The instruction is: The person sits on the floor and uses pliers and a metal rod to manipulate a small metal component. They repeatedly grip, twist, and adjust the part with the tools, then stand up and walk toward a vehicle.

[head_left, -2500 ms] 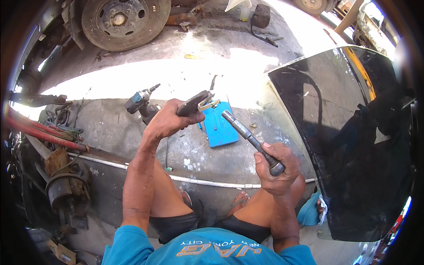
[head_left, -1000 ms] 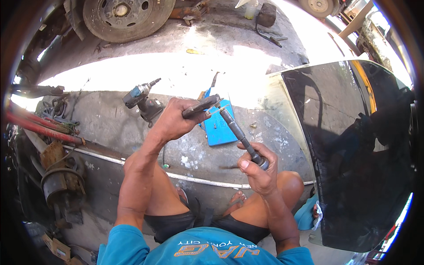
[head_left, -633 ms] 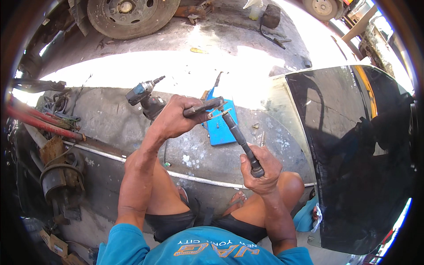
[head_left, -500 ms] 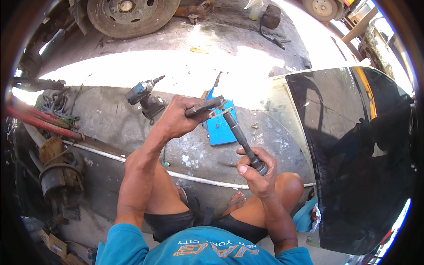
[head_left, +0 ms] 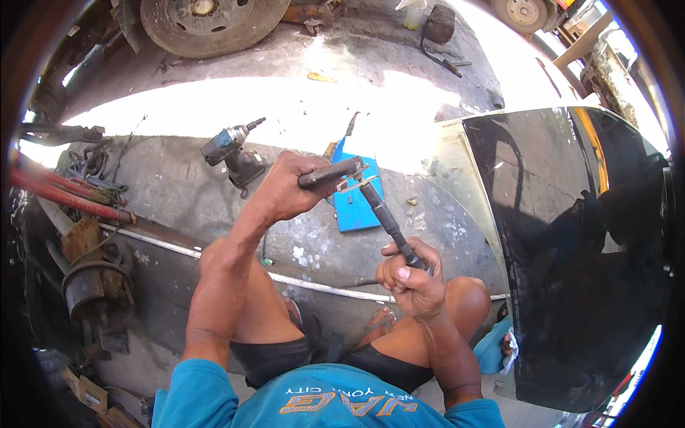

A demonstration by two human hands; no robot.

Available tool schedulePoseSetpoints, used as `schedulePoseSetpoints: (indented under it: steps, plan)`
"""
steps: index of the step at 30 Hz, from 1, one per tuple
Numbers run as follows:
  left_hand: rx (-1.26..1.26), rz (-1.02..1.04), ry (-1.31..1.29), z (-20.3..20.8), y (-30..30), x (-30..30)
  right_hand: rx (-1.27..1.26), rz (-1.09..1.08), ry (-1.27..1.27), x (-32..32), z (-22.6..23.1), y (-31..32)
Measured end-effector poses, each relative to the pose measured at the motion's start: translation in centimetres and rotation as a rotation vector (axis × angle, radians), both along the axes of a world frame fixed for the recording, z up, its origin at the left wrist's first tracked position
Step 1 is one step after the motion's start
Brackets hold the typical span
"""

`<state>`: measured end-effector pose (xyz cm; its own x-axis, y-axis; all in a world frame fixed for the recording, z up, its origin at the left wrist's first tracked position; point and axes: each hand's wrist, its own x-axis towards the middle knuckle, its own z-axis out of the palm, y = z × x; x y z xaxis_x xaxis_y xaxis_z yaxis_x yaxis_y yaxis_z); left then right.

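My left hand (head_left: 289, 187) is closed around a dark, elongated part (head_left: 332, 172), with a small pale metal bracket (head_left: 349, 182) at its far end. Closed low on a dark socket wrench with a long extension (head_left: 383, 217), my right hand (head_left: 415, 279) holds it tilted up toward the left. The wrench's upper end meets the bracket, though the exact contact is too small to make out. A dark bar (head_left: 362, 282) sticks out left of my right fist; its inner end is hidden. Beneath both hands lies a blue flat piece (head_left: 359, 214) with small bits on it.
A cordless impact driver (head_left: 235, 153) stands on the concrete floor beyond my left forearm. A large dark glass panel (head_left: 564, 250) leans at the right. Left are a red bar (head_left: 71, 198) and a rusty drum-shaped part (head_left: 100, 296). A white pipe (head_left: 314, 284) crosses before my feet.
My right-hand fingers have curled from a looser grip into a tighter fist around the wrench's lower end. The dark bar beside it has swung toward me. My left hand has barely moved.
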<state>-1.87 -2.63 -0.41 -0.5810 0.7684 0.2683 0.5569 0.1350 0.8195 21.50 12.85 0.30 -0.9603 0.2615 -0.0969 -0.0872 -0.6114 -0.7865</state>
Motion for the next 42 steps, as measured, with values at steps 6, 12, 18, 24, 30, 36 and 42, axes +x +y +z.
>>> schedulePoseSetpoints:
  steps: [6,12,18,24,30,36,42]
  plan:
    - [0.002,-0.032,-0.081,0.4,-0.1,0.3,0.464,-0.042,-0.05,0.6,-0.1,1.0]
    - [-0.225,0.049,-0.14,0.9,0.1,0.5,1.152,-0.249,-0.028,-0.1,0.7,0.2]
    - [0.043,0.0,-0.005,-0.9,0.5,0.1,-0.346,0.084,0.017,0.3,-0.9,0.6]
    - [-0.075,-0.017,-0.158,-0.5,0.1,0.1,0.715,-0.134,-0.028,0.2,0.6,0.8]
    - [-0.271,0.071,-0.169,-0.3,0.5,0.4,1.09,-0.263,0.006,0.0,-0.9,0.8]
    - [0.151,-0.02,0.078,-1.5,0.8,-0.3,0.17,0.014,0.012,0.0,-0.9,0.5]
    - [-0.019,-0.049,-0.058,-0.2,0.1,-0.3,1.062,-0.221,0.09,-0.3,-0.5,0.5]
